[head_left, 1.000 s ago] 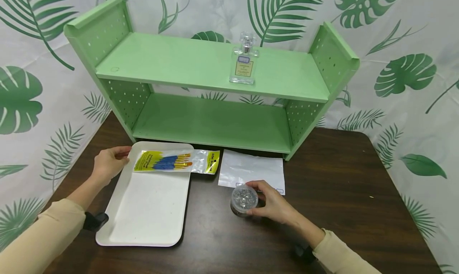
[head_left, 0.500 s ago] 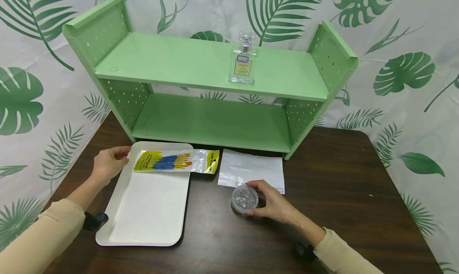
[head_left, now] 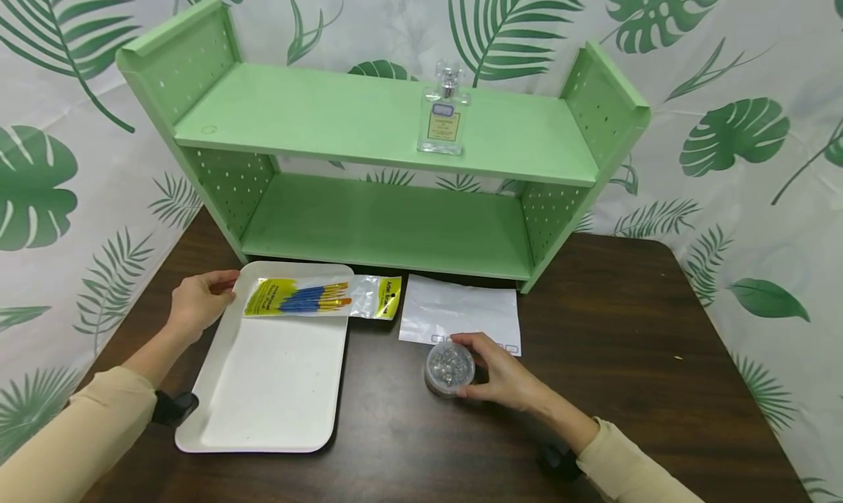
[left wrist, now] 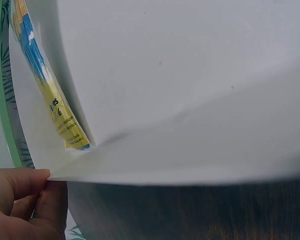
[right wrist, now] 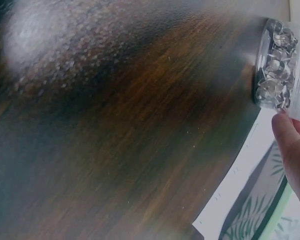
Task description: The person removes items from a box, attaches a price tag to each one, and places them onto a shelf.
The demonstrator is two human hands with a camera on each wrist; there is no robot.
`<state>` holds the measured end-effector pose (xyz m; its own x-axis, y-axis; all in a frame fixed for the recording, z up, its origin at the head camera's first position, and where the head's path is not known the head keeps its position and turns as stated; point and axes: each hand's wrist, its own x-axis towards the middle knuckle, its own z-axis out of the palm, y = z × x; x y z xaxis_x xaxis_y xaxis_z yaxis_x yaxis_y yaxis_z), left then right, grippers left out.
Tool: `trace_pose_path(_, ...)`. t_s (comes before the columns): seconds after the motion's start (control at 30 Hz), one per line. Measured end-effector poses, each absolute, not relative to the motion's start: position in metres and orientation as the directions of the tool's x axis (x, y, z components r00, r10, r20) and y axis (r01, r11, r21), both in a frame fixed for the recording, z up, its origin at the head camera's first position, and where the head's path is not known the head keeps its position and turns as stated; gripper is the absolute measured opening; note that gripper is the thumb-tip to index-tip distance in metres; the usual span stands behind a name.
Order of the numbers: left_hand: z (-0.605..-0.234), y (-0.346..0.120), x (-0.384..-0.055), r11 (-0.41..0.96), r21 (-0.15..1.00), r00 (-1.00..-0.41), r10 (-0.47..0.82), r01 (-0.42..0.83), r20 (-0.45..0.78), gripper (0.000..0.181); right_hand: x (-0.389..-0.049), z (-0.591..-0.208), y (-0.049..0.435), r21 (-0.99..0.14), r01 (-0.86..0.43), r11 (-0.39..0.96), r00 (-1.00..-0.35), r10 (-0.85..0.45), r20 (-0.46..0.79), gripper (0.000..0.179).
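Note:
My left hand pinches the rim of a white tray near its far left corner; the left wrist view shows the rim between thumb and fingers. Across the tray's far end lies a packet of paintbrushes, blue-handled, in a yellow and clear sleeve that overhangs the right rim. To the right, my right hand holds a small round clear tub by its side, thumb in front and fingers behind. Silvery thumbtacks fill the tub, and its lid is on. It stands upright at the tabletop.
A green two-tier shelf stands at the back, with a glass perfume bottle on its upper board. Just behind the tub a white plastic sheet lies on the dark wooden table. Leaf-patterned cloth hangs behind.
Both hands keep their holds on the tray and the tub. The head view has shifted slightly; otherwise nothing has visibly moved.

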<state>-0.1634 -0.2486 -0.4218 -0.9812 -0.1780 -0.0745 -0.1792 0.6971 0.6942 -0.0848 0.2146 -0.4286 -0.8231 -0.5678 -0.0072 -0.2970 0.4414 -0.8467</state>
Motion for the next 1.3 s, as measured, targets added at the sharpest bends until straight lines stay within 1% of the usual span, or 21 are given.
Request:
trace_pose_path(0.1, -0.42, -0.247, -0.163, 0.697, 0.698, -0.984, -0.169, -0.165, -0.063, 0.036, -0.084, -0.427, 0.216, -0.859, -0.289, 0.422, -0.826, -0.563, 0.001, 0.073)
trace_pose_path(0.2, -0.416, -0.244, -0.161, 0.694, 0.704, -0.986, -0.154, -0.151, -0.06, 0.037, -0.086, -0.425, 0.218, -0.868, -0.276, 0.413, -0.871, -0.489, 0.044, 0.065)
trace_pose_path(0.27, -0.415, -0.243, -0.16, 0.698, 0.701, -0.987, -0.146, -0.145, -0.059, 0.037, -0.089, -0.423, 0.221, -0.88, -0.245, 0.407, -0.923, -0.377, 0.083, 0.054)
trace_pose_path(0.37, -0.416, -0.244, -0.161, 0.697, 0.7, -0.985, -0.162, -0.158, -0.061, 0.037, -0.099, -0.42, 0.23, -0.895, -0.162, 0.415, -0.983, -0.146, 0.11, 0.037)
trace_pose_path(0.47, -0.42, -0.246, -0.162, 0.689, 0.701, -0.978, -0.199, -0.184, -0.061, 0.037, -0.11, -0.418, 0.242, -0.906, -0.051, 0.42, -0.996, 0.044, 0.076, 0.03)
trace_pose_path(0.53, -0.421, -0.246, -0.163, 0.687, 0.702, -0.977, -0.203, -0.185, -0.059, 0.037, -0.117, -0.418, 0.249, -0.913, 0.03, 0.406, -0.992, 0.122, 0.021, 0.03)
trace_pose_path(0.6, -0.42, -0.245, -0.162, 0.689, 0.702, -0.98, -0.191, -0.176, -0.059, 0.037, -0.123, -0.42, 0.255, -0.911, 0.09, 0.403, -0.985, 0.174, -0.02, 0.031)
trace_pose_path(0.7, -0.416, -0.243, -0.159, 0.696, 0.702, -0.986, -0.154, -0.151, -0.059, 0.038, -0.13, -0.425, 0.262, -0.905, 0.155, 0.397, -0.971, 0.229, -0.066, 0.032)
trace_pose_path(0.93, -0.414, -0.242, -0.156, 0.702, 0.696, -0.986, -0.158, -0.153, -0.058, 0.038, -0.138, -0.431, 0.269, -0.827, 0.228, 0.513, -0.957, 0.277, -0.092, 0.031)
trace_pose_path(1.17, -0.416, -0.243, -0.156, 0.7, 0.698, -0.986, -0.158, -0.153, -0.058, 0.038, -0.144, -0.436, 0.267, -0.776, 0.24, 0.584, -0.953, 0.294, -0.074, 0.028)
trace_pose_path(1.3, -0.415, -0.242, -0.155, 0.7, 0.698, -0.986, -0.155, -0.151, -0.057, 0.038, -0.146, -0.437, 0.266, -0.728, 0.246, 0.64, -0.951, 0.305, -0.053, 0.025)
